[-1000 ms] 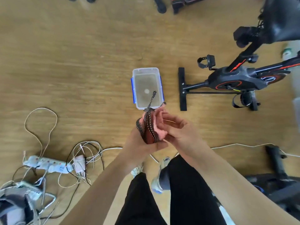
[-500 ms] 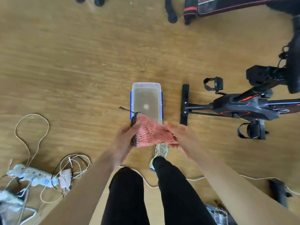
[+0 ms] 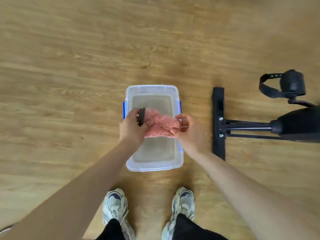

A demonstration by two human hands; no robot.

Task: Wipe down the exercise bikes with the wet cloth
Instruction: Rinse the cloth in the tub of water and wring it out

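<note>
A pink knitted cloth (image 3: pixel 160 124) with a black-and-white checked loop is stretched between my two hands. My left hand (image 3: pixel 132 126) grips its left end, loop included. My right hand (image 3: pixel 187 129) pinches its right end. The cloth hangs over a clear plastic box (image 3: pixel 153 164) with blue side clips that holds water and stands on the floor. At the right edge is a black exercise bike (image 3: pixel 297 122); only its floor bar, frame tubes and one strapped pedal show.
The wooden floor (image 3: pixel 69 66) spreads to the left and beyond the box. My two feet in white sneakers (image 3: pixel 115 203) stand just before the box. The bike's black floor bar (image 3: pixel 219 122) lies close to the right of the box.
The cloth has gone from bunched in my hands to spread out between them. I have stepped up to the box, which now lies right under the cloth; the cables and power strip have left the view.
</note>
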